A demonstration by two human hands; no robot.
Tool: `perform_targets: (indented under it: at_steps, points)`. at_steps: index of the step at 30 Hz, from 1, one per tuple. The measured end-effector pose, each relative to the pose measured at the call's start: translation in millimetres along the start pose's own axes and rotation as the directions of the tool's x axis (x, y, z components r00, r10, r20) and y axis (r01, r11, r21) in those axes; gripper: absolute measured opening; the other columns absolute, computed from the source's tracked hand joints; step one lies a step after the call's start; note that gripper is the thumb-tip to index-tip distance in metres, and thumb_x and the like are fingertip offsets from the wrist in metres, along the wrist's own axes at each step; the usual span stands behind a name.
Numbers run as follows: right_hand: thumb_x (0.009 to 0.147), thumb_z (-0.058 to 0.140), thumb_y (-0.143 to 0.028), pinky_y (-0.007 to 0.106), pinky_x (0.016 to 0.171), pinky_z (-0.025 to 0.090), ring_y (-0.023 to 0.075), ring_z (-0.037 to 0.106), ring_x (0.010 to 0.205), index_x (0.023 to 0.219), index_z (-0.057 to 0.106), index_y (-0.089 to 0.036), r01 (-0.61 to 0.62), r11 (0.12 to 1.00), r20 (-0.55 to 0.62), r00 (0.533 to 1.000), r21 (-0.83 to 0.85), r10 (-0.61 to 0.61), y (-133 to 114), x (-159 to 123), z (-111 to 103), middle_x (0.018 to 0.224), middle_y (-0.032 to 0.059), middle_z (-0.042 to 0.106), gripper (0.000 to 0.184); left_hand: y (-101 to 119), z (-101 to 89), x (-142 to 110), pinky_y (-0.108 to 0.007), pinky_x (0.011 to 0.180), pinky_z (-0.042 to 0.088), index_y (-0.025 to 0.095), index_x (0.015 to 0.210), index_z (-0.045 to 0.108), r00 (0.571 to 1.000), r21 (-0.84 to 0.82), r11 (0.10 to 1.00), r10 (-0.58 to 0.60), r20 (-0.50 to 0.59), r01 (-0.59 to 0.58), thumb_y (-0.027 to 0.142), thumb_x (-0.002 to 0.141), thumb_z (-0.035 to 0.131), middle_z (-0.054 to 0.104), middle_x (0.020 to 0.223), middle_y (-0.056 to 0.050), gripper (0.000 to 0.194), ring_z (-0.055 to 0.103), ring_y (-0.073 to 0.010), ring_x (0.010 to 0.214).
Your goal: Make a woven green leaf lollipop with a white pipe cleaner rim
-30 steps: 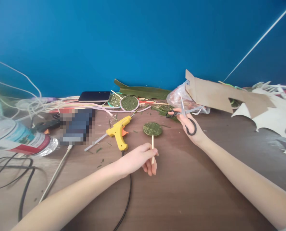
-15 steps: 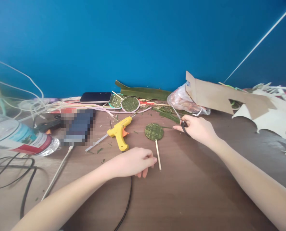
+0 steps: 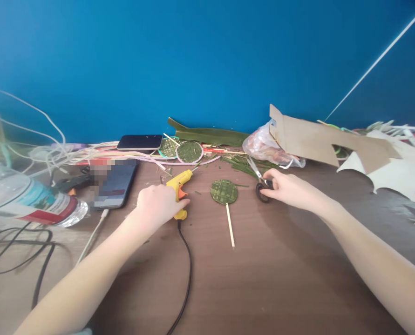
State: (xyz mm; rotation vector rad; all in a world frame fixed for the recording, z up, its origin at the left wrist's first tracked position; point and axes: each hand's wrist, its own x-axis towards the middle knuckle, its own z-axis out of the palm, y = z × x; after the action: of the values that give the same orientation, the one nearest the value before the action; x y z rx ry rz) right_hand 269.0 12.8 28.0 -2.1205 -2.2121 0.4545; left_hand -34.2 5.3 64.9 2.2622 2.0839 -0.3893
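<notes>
My left hand (image 3: 160,204) lies over the back of a yellow glue gun (image 3: 180,181), thumb across its handle and the other fingers mostly hidden. My right hand (image 3: 287,188) pinches one black handle loop of a pair of scissors (image 3: 259,177), whose blades point away toward the leaf strips. Between the hands, a round woven green leaf disc (image 3: 224,191) rests on the table, with a pale thin stick (image 3: 230,225) running from its lower edge toward me.
Leaf strips (image 3: 210,135), a plastic bag (image 3: 263,144) and cut cardboard (image 3: 308,137) line the blue wall. Another woven disc (image 3: 189,152) lies near a dark phone (image 3: 139,142). At left are a plastic bottle (image 3: 29,197), a plugged-in phone (image 3: 118,186) and cables.
My left hand has moved left from beside the stick onto the glue gun. The scissors have come down slightly toward me, and my right hand has shifted a little right.
</notes>
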Motion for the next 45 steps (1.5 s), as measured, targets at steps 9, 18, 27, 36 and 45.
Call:
perform_targets:
  at_steps: [9,18,27,36,45]
  points:
    - [0.08,0.046,-0.039,0.025,0.047,0.03,0.0145,0.048,0.048,0.091,0.052,-0.025,0.012,0.992,-0.129,0.992,0.127,0.004,-6,-1,-5,0.053,-0.0048,0.053,0.019,-7,-2.6,15,-0.027,0.05,0.028,0.021,0.05,0.047,0.999,-0.245,0.969,0.002,-0.047,-0.014,0.041,0.064,0.055,0.054,0.053,-0.006,0.026,0.054,-0.0222,0.054]
    - [0.081,0.047,-0.035,0.028,0.061,0.04,0.0158,0.056,0.062,0.076,0.059,-0.02,0.19,0.845,-0.172,0.978,0.499,-0.118,-26,-12,-5,0.072,0.0017,0.064,0.02,0,-7.7,8,-0.026,0.056,0.034,0.019,0.076,0.054,0.973,-0.618,0.779,-0.047,-0.224,-0.105,0.04,0.073,0.05,0.06,0.07,-0.001,0.022,0.056,-0.018,0.063]
    - [0.087,0.045,-0.035,0.032,0.07,0.05,0.0179,0.062,0.083,0.114,0.051,-0.02,0.281,0.565,-0.095,0.937,0.776,-0.336,-70,-41,13,0.096,0.007,0.064,0.03,35,14.9,-14,-0.029,0.064,0.045,0.019,0.11,0.038,0.982,-0.888,0.422,0.053,-0.179,-0.185,0.036,0.083,0.041,0.061,0.089,-0.004,0.032,0.059,-0.0174,0.073]
    - [0.092,0.042,-0.039,0.034,0.086,0.051,0.0194,0.054,0.111,0.131,0.037,-0.026,0.178,0.322,-0.049,0.927,0.93,-0.372,-92,-66,24,0.137,0.0074,0.045,0.042,60,28.7,-42,-0.045,0.073,0.049,0.011,0.115,0.031,0.902,-0.705,0.564,0.292,-0.317,-0.43,0.032,0.086,0.026,0.059,0.095,-0.016,0.036,0.062,-0.0285,0.086]
    - [0.087,0.05,-0.038,0.037,0.095,0.043,0.0199,0.057,0.104,0.115,0.053,-0.025,0.173,0.248,-0.131,0.975,0.953,-0.178,-84,-58,29,0.118,0.0037,0.058,0.031,53,21.0,-49,-0.032,0.074,0.051,0.012,0.122,0.032,0.67,-0.512,0.441,0.38,-0.638,-0.737,0.015,0.084,0.033,0.055,0.107,-0.013,0.039,0.058,-0.0176,0.084]
